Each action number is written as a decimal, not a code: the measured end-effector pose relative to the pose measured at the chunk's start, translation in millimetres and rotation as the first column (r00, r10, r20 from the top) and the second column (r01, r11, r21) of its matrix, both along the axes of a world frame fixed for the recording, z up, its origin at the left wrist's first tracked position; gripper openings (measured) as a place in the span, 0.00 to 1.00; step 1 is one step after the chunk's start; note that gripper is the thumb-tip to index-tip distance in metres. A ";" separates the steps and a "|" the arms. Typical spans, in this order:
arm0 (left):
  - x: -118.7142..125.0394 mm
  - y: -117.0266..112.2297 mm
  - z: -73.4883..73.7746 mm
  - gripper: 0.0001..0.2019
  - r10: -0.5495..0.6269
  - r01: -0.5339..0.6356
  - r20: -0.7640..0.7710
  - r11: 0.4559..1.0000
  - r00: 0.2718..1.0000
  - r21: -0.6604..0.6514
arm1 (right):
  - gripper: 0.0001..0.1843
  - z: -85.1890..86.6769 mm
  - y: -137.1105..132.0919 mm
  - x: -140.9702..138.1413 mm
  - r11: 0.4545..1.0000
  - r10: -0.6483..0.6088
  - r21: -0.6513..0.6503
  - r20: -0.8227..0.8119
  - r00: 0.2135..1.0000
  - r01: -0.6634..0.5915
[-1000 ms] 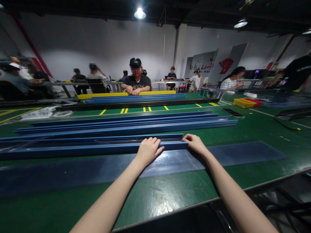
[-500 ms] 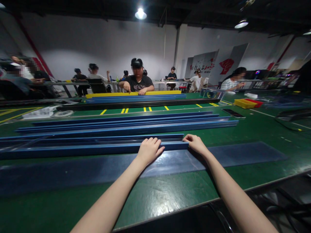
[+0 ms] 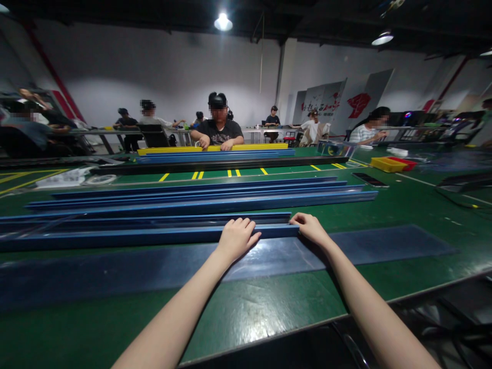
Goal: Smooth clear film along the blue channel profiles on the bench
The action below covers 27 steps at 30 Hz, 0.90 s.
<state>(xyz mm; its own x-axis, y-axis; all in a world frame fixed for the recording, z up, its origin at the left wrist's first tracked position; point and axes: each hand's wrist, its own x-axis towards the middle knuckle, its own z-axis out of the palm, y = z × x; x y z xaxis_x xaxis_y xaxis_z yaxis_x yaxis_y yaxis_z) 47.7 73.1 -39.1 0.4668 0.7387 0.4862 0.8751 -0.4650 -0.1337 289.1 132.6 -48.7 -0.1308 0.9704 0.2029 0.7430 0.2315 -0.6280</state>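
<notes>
A long blue channel strip (image 3: 154, 235) lies across the green table (image 3: 246, 307) in front of me. My left hand (image 3: 237, 237) rests over its near wall, fingers curled across the top and into the channel. At the strip's right end is my right hand (image 3: 308, 229), with thumb and fingers pinched together at the end corner. Whatever small piece may be between those fingertips is hidden. Under my wrists, nearer to me, a flat translucent plastic sheet (image 3: 388, 243) stretches sideways along the table.
More blue channel strips (image 3: 200, 200) lie beyond mine. Farther back are a black strip (image 3: 230, 165) and a yellow strip (image 3: 253, 147), which a seated co-worker (image 3: 221, 133) handles. On the right sit a phone (image 3: 369, 179) and a yellow tray (image 3: 388, 164).
Both my hands hold the same place on the blue strip. Across the table, the co-worker's hands have shifted slightly along the yellow strip.
</notes>
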 end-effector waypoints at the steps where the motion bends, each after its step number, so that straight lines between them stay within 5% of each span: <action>1: 0.1 0.0 0.1 0.13 0.002 -0.002 -0.004 1.000 1.000 0.002 | 0.10 -0.1 0.1 0.1 1.000 0.002 0.000 0.002 1.000 -0.002; 27: 0.3 -1.5 0.7 0.14 0.022 -0.021 -0.040 1.000 0.999 0.014 | 0.10 1.6 -1.5 -0.5 1.000 0.009 -0.020 -0.016 1.000 -0.009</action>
<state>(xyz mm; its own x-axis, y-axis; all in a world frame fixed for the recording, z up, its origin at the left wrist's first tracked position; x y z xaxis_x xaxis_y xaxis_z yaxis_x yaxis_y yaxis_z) 48.1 71.6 -38.4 0.4701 0.7422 0.4777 0.8788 -0.4440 -0.1749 288.6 131.1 -47.1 -0.1365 0.9731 0.1856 0.7308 0.2254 -0.6443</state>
